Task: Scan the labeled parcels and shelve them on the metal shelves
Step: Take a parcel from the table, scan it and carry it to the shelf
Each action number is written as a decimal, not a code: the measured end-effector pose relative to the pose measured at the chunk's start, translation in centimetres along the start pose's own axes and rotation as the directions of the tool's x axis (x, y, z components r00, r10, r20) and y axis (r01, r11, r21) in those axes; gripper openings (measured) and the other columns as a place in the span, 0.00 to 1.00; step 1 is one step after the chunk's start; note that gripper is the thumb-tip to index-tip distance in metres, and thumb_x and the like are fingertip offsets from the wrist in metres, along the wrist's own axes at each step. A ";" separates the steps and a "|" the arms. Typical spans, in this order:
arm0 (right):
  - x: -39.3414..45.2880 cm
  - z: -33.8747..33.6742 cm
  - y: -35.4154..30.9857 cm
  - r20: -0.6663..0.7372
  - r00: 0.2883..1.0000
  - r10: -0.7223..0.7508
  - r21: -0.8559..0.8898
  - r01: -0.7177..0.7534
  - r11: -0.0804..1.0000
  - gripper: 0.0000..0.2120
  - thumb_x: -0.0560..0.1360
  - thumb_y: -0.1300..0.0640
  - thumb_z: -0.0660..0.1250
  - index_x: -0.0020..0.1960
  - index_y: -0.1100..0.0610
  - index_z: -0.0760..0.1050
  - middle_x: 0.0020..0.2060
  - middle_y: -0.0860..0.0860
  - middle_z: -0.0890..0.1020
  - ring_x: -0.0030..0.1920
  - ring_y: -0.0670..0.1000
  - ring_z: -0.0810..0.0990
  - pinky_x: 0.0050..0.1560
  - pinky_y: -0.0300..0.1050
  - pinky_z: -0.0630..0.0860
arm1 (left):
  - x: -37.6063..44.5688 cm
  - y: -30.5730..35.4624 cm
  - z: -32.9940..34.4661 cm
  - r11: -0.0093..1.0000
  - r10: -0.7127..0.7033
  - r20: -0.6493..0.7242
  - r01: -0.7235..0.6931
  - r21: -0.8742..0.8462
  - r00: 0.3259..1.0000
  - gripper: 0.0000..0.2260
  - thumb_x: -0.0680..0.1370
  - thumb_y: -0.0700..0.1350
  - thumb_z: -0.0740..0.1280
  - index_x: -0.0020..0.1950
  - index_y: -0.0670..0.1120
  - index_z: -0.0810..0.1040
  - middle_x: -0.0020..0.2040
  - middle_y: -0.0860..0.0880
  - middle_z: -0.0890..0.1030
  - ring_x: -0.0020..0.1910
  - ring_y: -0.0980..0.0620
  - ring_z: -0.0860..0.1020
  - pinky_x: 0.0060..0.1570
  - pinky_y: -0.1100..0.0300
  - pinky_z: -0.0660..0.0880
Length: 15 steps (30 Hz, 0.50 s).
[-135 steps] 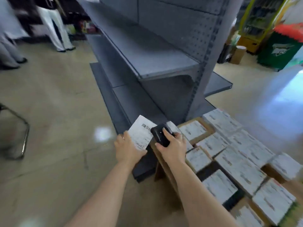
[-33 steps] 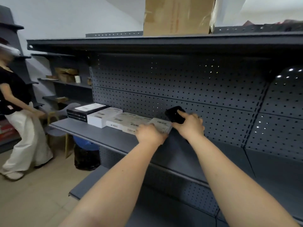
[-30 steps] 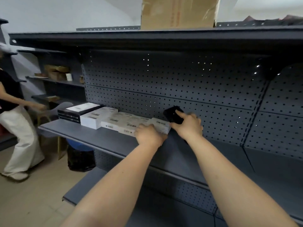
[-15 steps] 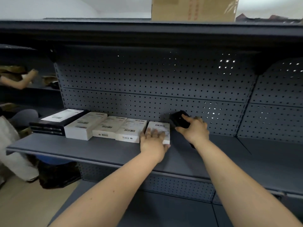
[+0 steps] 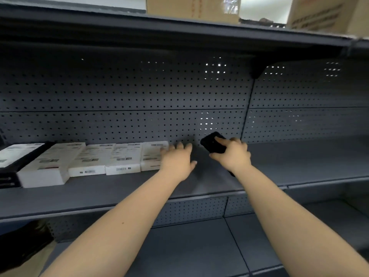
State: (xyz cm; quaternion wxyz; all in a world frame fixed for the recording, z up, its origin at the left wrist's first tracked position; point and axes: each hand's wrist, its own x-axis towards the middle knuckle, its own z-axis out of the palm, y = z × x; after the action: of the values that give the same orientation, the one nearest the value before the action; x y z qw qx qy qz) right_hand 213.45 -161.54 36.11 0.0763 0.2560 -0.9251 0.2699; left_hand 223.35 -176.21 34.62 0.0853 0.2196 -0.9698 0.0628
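Parcels (image 5: 151, 155) shelved, right hand (image 5: 232, 154) clutching scanner (image 5: 212, 144)

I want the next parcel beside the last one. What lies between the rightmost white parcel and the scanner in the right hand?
In the head view, only the left hand, fingers spread over bare shelf, lies between the parcel and the scanner.

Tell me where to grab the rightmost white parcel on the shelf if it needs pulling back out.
Take the rightmost white parcel by its near short end, coming from the front. It lies flat, its left side tight against the next parcel, so pinching across the width looks blocked. The left hand hovers open at its free right edge; the right hand holds the scanner.
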 end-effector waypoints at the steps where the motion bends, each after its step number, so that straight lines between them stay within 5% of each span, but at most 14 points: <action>1: -0.2 -1.1 1.4 -0.026 0.999 0.023 -0.007 -0.023 1.000 0.33 0.72 0.42 0.71 0.75 0.41 0.64 0.67 0.56 0.69 0.68 0.61 0.63 0.66 0.58 0.65 | 0.3 1.8 -0.5 0.998 0.067 -0.045 -0.067 -0.002 0.997 0.28 0.82 0.60 0.58 0.78 0.50 0.60 0.75 0.42 0.66 0.70 0.39 0.68 0.65 0.43 0.67; 8: -4.2 -11.9 17.7 -0.246 0.948 0.203 -0.219 -0.258 0.941 0.31 0.73 0.41 0.69 0.74 0.39 0.64 0.67 0.55 0.68 0.65 0.61 0.65 0.63 0.57 0.66 | 1.5 22.0 -2.9 0.907 0.384 -0.165 -0.405 -0.120 0.909 0.22 0.80 0.55 0.63 0.71 0.48 0.64 0.68 0.43 0.70 0.66 0.40 0.68 0.61 0.43 0.68; 15: -12.1 -23.6 39.8 -0.366 0.811 0.456 -0.204 -0.548 0.811 0.32 0.72 0.39 0.70 0.73 0.38 0.64 0.68 0.53 0.66 0.67 0.60 0.63 0.65 0.57 0.66 | -1.1 49.8 -2.6 0.761 0.600 -0.175 -0.624 -0.178 0.781 0.21 0.80 0.55 0.64 0.69 0.48 0.67 0.65 0.43 0.69 0.63 0.39 0.70 0.58 0.45 0.68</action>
State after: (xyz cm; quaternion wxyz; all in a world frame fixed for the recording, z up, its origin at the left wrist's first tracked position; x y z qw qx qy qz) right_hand 203.43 -114.83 34.34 0.1788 -0.0590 -0.9669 0.1724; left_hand 202.90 -130.71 32.77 0.1364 -0.1241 -0.9828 -0.0119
